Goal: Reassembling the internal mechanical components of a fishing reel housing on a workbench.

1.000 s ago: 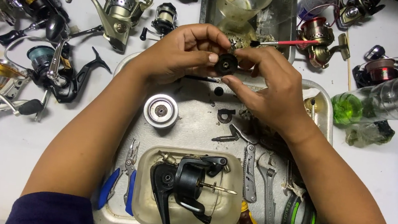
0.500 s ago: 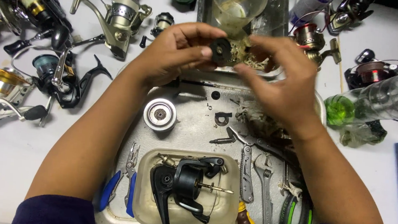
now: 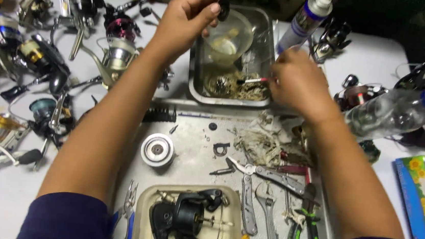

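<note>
Head view: cleaning small reel part over metal tub (image 3: 269, 32). Left hand (image 3: 188, 17) pinches small dark round part (image 3: 224, 9) above plastic cup (image 3: 228, 41) inside tub. Right hand (image 3: 297, 83) closed on red-handled brush (image 3: 255, 80), tip over tub's debris. Judged next: brush must meet part, needs steady pinch.

The small dark round part (image 3: 224, 8) pinched in the left hand (image 3: 188, 17) is mostly covered by its fingertips, its shape unclear. The right hand (image 3: 300, 83) is motion-blurred and hides the handle of the thin red-and-white brush (image 3: 257, 80). Beside the square steel tub (image 3: 269, 32), the white squeeze bottle (image 3: 308, 17) is cut by the top edge.
</note>
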